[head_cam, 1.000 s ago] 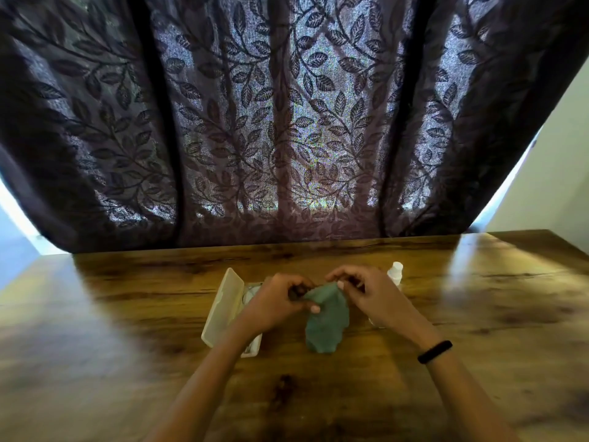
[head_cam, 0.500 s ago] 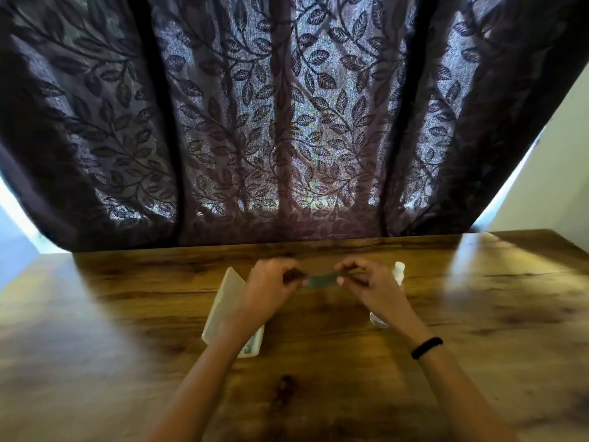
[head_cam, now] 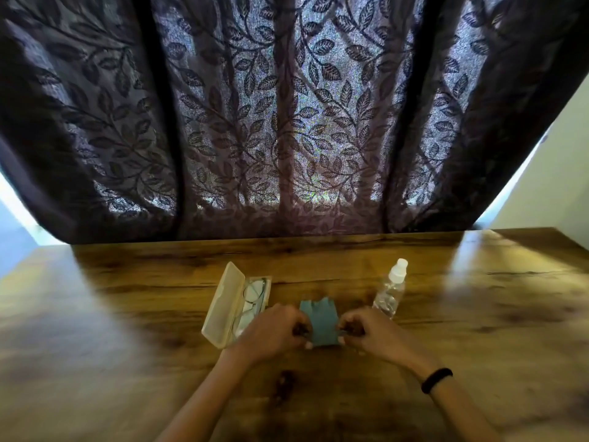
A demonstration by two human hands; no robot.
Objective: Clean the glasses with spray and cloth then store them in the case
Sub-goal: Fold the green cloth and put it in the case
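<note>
A grey-green cloth [head_cam: 319, 322] lies on the wooden table [head_cam: 127, 330] between my hands. My left hand [head_cam: 274, 330] pinches its left edge and my right hand [head_cam: 369, 333] pinches its right edge. To the left lies a cream glasses case [head_cam: 223, 306], lid open, with thin-framed glasses [head_cam: 253, 293] lying inside it. A clear spray bottle [head_cam: 391, 290] with a white cap stands tilted to the right of the cloth.
A dark leaf-patterned curtain [head_cam: 287, 122] hangs along the table's far edge. A black band [head_cam: 436, 379] circles my right wrist. Bare tabletop stretches to both sides.
The cloth was held up and stretched between both hands; now it has come down onto the table nearer to me. The case interior and bottle have come into view.
</note>
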